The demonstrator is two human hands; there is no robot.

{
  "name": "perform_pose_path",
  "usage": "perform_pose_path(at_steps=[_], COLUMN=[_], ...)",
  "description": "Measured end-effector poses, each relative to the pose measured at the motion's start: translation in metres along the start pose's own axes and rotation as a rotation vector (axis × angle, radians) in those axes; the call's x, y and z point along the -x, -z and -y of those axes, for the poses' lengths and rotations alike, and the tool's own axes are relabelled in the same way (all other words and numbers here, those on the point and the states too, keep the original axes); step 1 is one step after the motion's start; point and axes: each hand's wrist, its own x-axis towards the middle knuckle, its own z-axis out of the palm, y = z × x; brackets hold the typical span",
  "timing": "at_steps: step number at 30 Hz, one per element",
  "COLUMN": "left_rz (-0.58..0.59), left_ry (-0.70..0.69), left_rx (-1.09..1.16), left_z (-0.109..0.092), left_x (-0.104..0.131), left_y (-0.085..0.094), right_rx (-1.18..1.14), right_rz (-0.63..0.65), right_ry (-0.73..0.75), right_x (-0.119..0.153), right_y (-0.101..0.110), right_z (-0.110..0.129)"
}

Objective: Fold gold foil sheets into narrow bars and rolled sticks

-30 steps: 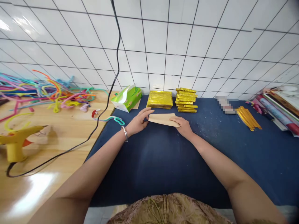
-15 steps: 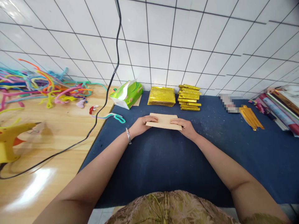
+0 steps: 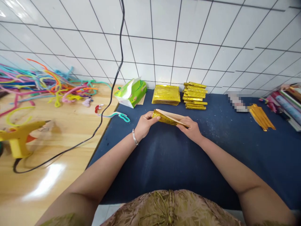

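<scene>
A sheet of gold foil paper [image 3: 168,120], tan on its other face, is held between my two hands a little above the dark blue mat. It is folded lengthwise, with the gold face toward me and the tan face showing behind. My left hand [image 3: 146,123], with a silver bangle at the wrist, pinches the left end, thumb in front. My right hand [image 3: 191,128] grips the right end, its fingers partly behind the paper. Beyond my hands lie a flat stack of gold sheets [image 3: 166,94] and a pile of narrow gold rolls [image 3: 194,95].
A green tissue pack [image 3: 135,94] stands at the back left. On the wooden table [image 3: 70,138] are a yellow glue gun [image 3: 21,138], its black cord [image 3: 102,116] and colourful pipe cleaners [image 3: 56,84]. Folded gold strips [image 3: 261,116] lie rightward on the blue mat [image 3: 216,157].
The sheet lay with its tan face up under my fingers. Now it is lifted and tilted, gold side toward me, with my thumbs in front. The view has shifted slightly.
</scene>
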Motion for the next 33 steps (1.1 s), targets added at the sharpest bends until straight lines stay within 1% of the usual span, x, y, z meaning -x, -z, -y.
perform_pose_path(at_steps=[3, 6, 9, 14, 16, 19, 24, 27, 31, 33], left_rz=[-0.037, -0.034, -0.006, 0.016, 0.041, 0.049, -0.019, -0.04, -0.05, -0.043], left_ry=[-0.055, -0.063, -0.029, 0.034, 0.058, 0.043, -0.039, -0.066, -0.044, -0.023], left_rx=[0.004, 0.022, 0.031, 0.057, 0.054, 0.09, 0.069, 0.071, 0.074, 0.053], left_z=[-0.001, -0.002, -0.001, 0.002, 0.001, -0.002, -0.003, -0.003, -0.007, -0.009], left_x=[0.0, 0.0, 0.001, 0.004, 0.006, 0.008, 0.008, 0.006, 0.007, 0.007], left_y=[-0.002, -0.004, -0.007, -0.009, -0.009, -0.009, -0.01, -0.012, -0.015, -0.015], right_rx=[0.045, 0.049, 0.012, -0.052, -0.027, 0.021, 0.066, 0.082, 0.091, 0.066], right_rz=[0.046, 0.062, 0.027, -0.095, -0.099, -0.084, -0.081, -0.093, -0.103, -0.128], right_ry=[0.086, 0.107, 0.066, -0.041, -0.059, -0.049, 0.008, 0.0, -0.028, -0.064], right_x=[-0.002, -0.002, -0.002, 0.001, 0.002, 0.001, -0.001, -0.004, -0.005, -0.004], right_y=[-0.001, -0.001, 0.001, 0.003, 0.003, 0.001, -0.001, -0.001, 0.0, -0.001], right_z=[0.001, 0.002, 0.001, 0.002, 0.003, 0.003, 0.003, 0.004, 0.003, 0.0])
